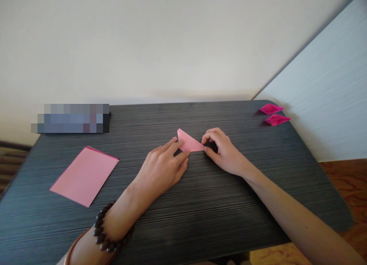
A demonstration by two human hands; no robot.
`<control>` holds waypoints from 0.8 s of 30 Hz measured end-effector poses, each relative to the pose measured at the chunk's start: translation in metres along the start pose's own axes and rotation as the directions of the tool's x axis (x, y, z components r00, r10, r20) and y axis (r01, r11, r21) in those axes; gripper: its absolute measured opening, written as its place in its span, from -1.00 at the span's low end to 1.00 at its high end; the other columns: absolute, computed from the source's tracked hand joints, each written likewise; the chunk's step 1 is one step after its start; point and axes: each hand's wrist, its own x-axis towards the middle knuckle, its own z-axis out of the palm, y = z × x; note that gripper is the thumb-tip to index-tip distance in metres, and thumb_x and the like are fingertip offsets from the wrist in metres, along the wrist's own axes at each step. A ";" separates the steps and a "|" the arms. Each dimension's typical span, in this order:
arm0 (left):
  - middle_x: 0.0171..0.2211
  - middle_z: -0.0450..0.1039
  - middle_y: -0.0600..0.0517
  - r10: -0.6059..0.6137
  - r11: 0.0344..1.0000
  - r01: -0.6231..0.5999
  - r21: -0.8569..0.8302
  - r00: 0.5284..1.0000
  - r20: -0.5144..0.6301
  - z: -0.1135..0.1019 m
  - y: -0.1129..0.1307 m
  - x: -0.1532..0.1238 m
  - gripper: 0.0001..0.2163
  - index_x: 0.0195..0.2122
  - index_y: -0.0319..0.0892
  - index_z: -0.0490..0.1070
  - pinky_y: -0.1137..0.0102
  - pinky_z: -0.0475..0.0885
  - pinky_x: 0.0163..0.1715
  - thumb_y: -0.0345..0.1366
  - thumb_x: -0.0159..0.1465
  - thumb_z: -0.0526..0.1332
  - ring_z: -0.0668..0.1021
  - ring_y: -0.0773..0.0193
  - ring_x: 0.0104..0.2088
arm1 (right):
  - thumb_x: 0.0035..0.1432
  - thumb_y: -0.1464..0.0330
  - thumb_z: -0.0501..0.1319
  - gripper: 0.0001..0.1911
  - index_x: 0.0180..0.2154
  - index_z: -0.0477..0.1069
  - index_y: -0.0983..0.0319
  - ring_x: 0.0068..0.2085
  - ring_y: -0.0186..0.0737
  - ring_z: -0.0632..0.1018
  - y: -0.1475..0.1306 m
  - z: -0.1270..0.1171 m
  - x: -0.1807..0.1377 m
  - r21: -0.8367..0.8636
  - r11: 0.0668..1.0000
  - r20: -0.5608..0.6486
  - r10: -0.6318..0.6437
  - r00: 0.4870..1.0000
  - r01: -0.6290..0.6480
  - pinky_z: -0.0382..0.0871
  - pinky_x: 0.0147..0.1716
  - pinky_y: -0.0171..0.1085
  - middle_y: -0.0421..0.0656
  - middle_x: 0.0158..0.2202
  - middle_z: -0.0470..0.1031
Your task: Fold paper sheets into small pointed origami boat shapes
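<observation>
A small light-pink paper folded into a triangle [189, 142] lies on the dark striped table [200, 204], near its middle. My left hand [162, 168] rests on the paper's left part, fingers stretched and pressing it down. My right hand [223, 151] pinches the triangle's right tip between thumb and fingers. A dark bead bracelet and a thin bangle sit on my left wrist.
A stack of pink paper sheets [85, 175] lies at the left of the table. Two folded magenta paper pieces [273, 114] sit at the far right corner by a pale wall panel. A blurred dark object [70, 118] lies at the back left edge.
</observation>
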 end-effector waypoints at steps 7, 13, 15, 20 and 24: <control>-0.02 0.47 -0.06 0.033 0.999 -0.033 -0.029 0.999 -0.003 -0.003 -0.004 0.000 -0.75 -0.16 -0.17 0.51 0.20 0.43 0.03 -0.29 0.32 0.04 0.44 0.07 0.08 | 0.05 0.54 0.09 -0.76 -0.24 0.28 0.15 -0.10 -0.16 0.37 0.003 -0.002 0.000 0.014 1.000 0.037 -0.009 0.999 0.008 0.26 -0.08 -0.09 -0.14 -0.17 0.32; -0.02 0.46 -0.07 0.036 0.999 -0.036 0.003 0.999 -0.029 -0.001 -0.003 -0.001 -0.76 -0.16 -0.15 0.51 0.17 0.46 -0.06 -0.29 0.32 0.05 0.45 0.05 0.06 | 0.12 0.47 0.10 -0.86 -0.24 0.29 0.16 -0.11 -0.17 0.38 0.001 -0.001 -0.001 0.006 1.000 0.002 -0.024 1.000 0.024 0.25 -0.09 -0.12 -0.14 -0.18 0.33; -0.04 0.46 -0.07 0.025 0.999 -0.023 0.024 0.998 -0.057 0.000 -0.001 0.000 -0.78 -0.16 -0.12 0.50 0.15 0.47 -0.12 -0.31 0.31 0.06 0.47 0.03 0.01 | 0.15 0.38 0.13 -0.90 -0.23 0.29 0.17 -0.12 -0.15 0.39 -0.001 0.002 -0.002 -0.039 0.999 -0.041 -0.021 0.999 0.019 0.25 -0.11 -0.11 -0.12 -0.19 0.34; -0.13 0.44 -0.07 0.031 0.999 -0.033 -0.027 0.998 -0.046 0.002 0.000 0.002 -0.77 -0.08 -0.06 0.46 0.16 0.41 -0.10 -0.34 0.30 0.08 0.44 0.09 -0.05 | 0.16 0.28 0.16 -0.82 -0.17 0.33 0.16 -0.12 -0.09 0.39 -0.004 0.010 -0.003 -0.151 0.989 -0.104 -0.015 0.994 -0.001 0.25 -0.15 -0.09 -0.09 -0.15 0.36; -0.18 0.43 -0.05 0.040 0.991 -0.048 -0.126 0.997 -0.066 0.007 -0.004 0.003 -0.80 -0.12 -0.09 0.46 0.18 0.38 -0.07 -0.32 0.31 0.08 0.39 0.11 -0.04 | 0.16 0.28 0.16 -0.76 -0.11 0.34 0.14 -0.10 -0.08 0.40 -0.002 0.011 -0.004 -0.156 0.988 -0.106 -0.019 0.994 0.002 0.27 -0.15 -0.08 -0.08 -0.13 0.37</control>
